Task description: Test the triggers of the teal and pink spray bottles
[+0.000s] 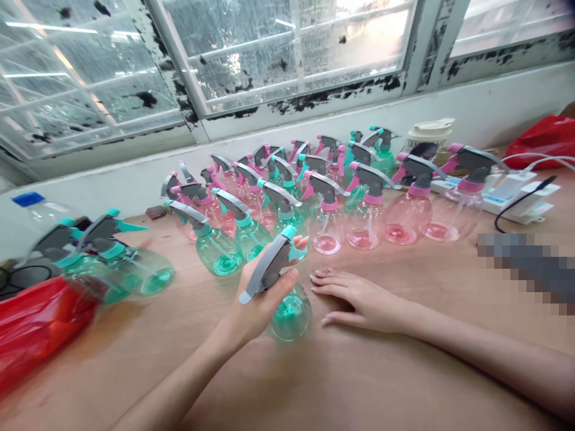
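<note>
My left hand (263, 287) is wrapped round the neck of a green spray bottle (291, 314), its grey trigger head and teal nozzle showing above my fingers. The bottle is near the middle of the wooden table (386, 371). To its right, my right hand (353, 296) lies palm down on the tabletop, fingers stretched out and holding nothing. Just beyond my hands stand several green spray bottles (219, 250) and a row of pink spray bottles (366, 221), with more of both colours packed behind them.
Two green spray bottles (144, 272) stand at the left beside a red plastic bag (45, 326) and a blue-capped clear bottle (38, 206). A lidded cup (429, 134), a white power strip (516, 194) with cables and another red bag (543, 142) are at the back right, below the windows.
</note>
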The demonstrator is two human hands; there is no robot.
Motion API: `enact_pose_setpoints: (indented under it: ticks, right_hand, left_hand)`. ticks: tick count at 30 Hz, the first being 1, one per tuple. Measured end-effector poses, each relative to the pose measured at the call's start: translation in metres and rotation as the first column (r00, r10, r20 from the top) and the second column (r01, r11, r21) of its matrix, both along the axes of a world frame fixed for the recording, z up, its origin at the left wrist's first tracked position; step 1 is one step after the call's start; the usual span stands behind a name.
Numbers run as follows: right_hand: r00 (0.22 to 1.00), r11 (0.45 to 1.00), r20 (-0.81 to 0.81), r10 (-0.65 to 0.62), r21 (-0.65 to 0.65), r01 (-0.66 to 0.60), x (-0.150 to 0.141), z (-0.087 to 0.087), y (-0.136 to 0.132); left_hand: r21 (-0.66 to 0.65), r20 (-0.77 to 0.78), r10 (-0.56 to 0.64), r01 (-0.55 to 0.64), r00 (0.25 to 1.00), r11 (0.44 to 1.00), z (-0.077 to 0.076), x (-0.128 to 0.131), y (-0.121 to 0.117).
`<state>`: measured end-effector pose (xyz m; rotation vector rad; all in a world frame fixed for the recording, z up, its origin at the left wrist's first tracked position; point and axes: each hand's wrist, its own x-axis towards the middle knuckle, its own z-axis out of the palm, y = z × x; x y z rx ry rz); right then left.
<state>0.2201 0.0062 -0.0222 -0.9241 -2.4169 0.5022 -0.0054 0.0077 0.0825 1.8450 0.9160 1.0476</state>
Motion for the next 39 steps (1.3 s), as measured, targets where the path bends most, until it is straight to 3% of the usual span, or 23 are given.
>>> enact_pose_setpoints:
  ticks: [16,25,39]
  right_hand:
    - [1.000,1.000,0.017,0.001,-0.007,-0.001,-0.001,0.000,0.000]
    - [1.000,1.000,0.005,0.001,-0.018,-0.001,-0.001,0.000,0.000]
    - [1.000,1.000,-0.002,-0.003,-0.018,0.003,-0.001,0.001,0.000]
  left_hand:
    - [0.017,0.039,-0.087,0.086,0.995,0.996,0.003,0.004,0.002]
    - [0.042,-0.083,-0.017,0.020,0.996,0.999,0.005,-0.005,0.001]
    - [0.130,-0.094,0.005,0.007,0.996,0.992,0.011,0.007,-0.003]
